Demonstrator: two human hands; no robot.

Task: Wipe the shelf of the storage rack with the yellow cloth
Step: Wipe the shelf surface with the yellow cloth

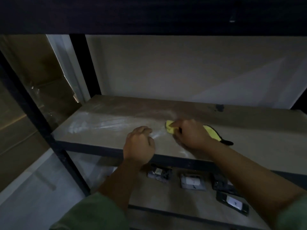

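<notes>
The grey-brown shelf (103, 130) of the dark metal storage rack (39, 117) spans the middle of the head view, with pale smeared streaks across its left half. My right hand (191, 135) grips the bunched yellow cloth (171, 127) and presses it onto the shelf near the centre. The cloth's tail, with a dark edge, trails out to the right behind the wrist. My left hand (141, 145) lies with curled fingers on the shelf's front edge, just left of the cloth, and holds nothing that I can see.
A dark smudge (219, 107) marks the back right of the shelf. The rack's upper shelf (149, 15) hangs low overhead. On the lower shelf lie several small dark packages (192, 181). Wrapped cardboard (43, 77) stands left of the rack; a pale wall is behind.
</notes>
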